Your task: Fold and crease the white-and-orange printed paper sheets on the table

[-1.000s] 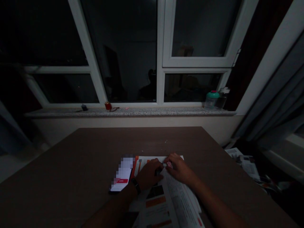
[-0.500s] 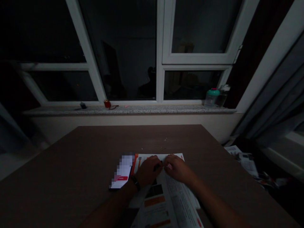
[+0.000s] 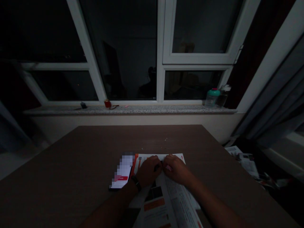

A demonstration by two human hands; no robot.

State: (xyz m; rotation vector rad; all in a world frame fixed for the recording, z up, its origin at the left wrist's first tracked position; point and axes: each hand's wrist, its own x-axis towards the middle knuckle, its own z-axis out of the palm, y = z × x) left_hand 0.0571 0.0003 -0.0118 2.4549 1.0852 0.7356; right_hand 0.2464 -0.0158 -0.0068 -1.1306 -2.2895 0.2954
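Note:
Printed paper sheets (image 3: 177,196) with orange blocks, dark pictures and small text lie on the brown table, the top one lifted toward me at its near part. My left hand (image 3: 148,170) is closed on the sheet near its far edge, fingers curled, with a dark band (image 3: 136,183) on the wrist. Close beside it, my right hand (image 3: 175,168) pinches the same sheet, and a small pinkish bit shows under its fingers. The fingertips nearly meet. A lit phone (image 3: 122,172) lies just left of the paper, its screen partly blurred.
Small white scraps (image 3: 166,139) dot the brown table (image 3: 106,139) beyond the paper. On the stone windowsill (image 3: 152,109) stand a red jar (image 3: 107,103), a small dark bottle (image 3: 83,105) and a teal-lidded bottle (image 3: 212,97). Papers (image 3: 244,161) are piled off the table's right side.
Both hands keep their grip and have barely shifted; the right wrist has turned slightly. The lifted near part of the sheet has moved a little.

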